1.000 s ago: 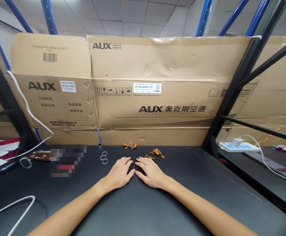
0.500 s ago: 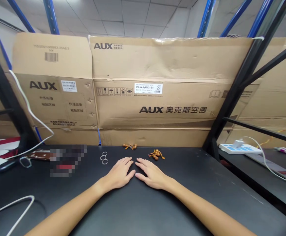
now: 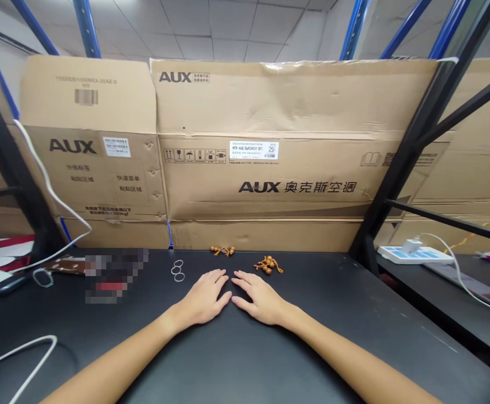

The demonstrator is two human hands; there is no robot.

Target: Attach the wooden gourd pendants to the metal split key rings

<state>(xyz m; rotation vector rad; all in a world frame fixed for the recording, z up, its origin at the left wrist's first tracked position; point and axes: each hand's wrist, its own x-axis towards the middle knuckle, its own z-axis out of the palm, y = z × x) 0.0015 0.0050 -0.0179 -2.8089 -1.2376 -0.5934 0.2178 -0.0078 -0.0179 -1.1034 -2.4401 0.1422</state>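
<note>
Left hand [image 3: 203, 297] and right hand [image 3: 258, 295] lie flat on the black worktop [image 3: 245, 359], both grips open and empty. Brown bead cluster [image 3: 268, 264] sits just ahead of the right hand; second bead cluster [image 3: 222, 251] at the back edge; pale rings [image 3: 178, 270] left of it.

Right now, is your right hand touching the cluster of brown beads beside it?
Apart: in the head view, dark tabletop shows between the right hand and the brown beads.
</note>
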